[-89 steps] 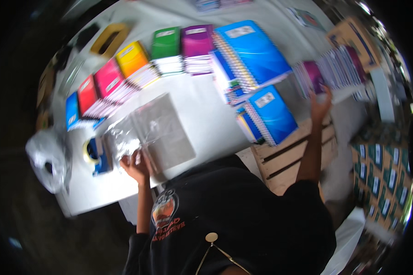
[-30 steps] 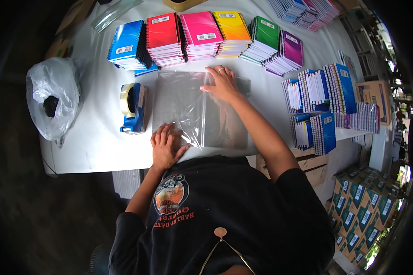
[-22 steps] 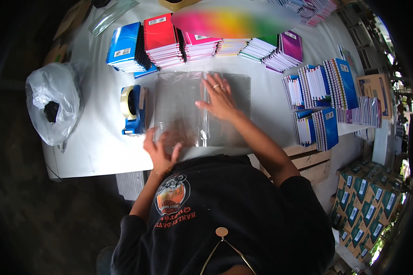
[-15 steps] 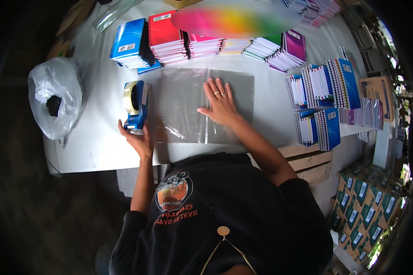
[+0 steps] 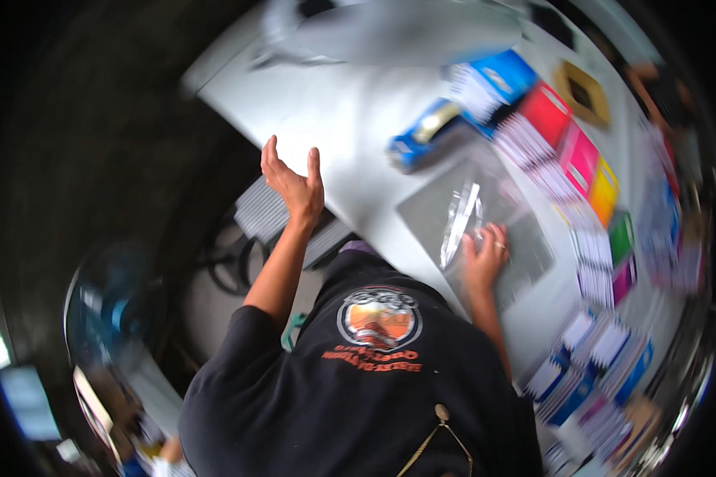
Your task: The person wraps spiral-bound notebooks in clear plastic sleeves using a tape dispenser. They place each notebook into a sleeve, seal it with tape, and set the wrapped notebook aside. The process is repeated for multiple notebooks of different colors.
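White table (image 5: 334,119): R hand (image 5: 484,258) flat on clear bag (image 5: 473,219), L hand (image 5: 294,183) raised.

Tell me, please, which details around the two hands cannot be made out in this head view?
- Coloured notebook stacks: covers smeared by motion blur.
- Clear plastic sleeve: its edge under the right hand is hidden.
- Blue tape dispenser: blurred.
- Left hand: raised, open; whether it touches the white table is unclear.

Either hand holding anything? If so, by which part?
Nothing gripped. Left hand is open in the air, empty; right hand lies flat on the clear plastic bag, near its middle.
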The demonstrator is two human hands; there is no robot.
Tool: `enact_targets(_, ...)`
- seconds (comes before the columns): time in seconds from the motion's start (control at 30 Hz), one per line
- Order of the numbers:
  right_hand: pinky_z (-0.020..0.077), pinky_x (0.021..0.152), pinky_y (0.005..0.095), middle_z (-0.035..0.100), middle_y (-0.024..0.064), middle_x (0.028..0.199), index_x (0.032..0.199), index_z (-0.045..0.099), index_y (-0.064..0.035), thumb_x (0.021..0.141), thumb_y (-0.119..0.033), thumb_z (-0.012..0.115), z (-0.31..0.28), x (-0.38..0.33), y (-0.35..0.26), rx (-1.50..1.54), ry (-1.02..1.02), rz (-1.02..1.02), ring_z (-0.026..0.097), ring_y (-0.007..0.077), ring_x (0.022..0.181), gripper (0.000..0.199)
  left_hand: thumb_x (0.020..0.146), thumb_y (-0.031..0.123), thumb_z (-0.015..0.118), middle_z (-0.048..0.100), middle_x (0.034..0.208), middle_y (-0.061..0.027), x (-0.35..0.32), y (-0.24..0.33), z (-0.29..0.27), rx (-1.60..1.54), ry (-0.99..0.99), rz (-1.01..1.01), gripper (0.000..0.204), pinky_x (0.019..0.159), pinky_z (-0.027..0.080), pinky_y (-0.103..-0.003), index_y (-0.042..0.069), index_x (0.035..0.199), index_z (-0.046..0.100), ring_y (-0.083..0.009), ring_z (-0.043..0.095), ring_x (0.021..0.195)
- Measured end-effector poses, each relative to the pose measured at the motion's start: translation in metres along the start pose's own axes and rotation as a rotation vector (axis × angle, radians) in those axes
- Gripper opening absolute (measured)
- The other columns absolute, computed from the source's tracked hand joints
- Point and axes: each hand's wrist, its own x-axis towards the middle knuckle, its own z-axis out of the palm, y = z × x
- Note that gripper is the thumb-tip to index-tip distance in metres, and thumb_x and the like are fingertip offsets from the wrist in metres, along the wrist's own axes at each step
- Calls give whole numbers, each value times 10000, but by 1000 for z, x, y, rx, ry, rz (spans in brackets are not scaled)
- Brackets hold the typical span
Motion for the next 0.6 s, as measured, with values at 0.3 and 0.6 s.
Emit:
enact_targets(0.3, 299, 1012, 463, 510, 63, 1251, 1052, 596, -113, 867, -324, 629, 7, 2, 8, -61, -27, -32, 417, 298, 1269, 282, 822, 452, 613, 319, 1471, -153, 89, -194, -168, 1359, -438, -134, 761, 1137, 122, -477, 19, 1395, 362, -329, 173, 1412)
enact_targets(0.6, 308, 1007, 459, 503, 59, 1252, 1064, 592, -118, 866, -333, 628, 6, 4, 10, -72, -63, -43, 423, 299, 1261, 295, 875, 533, 503, 433, 1356, -113, 148, -233, -279, 1693, -626, -275, 694, 1150, 78, -472, 19, 1337, 433, -294, 298, 1330)
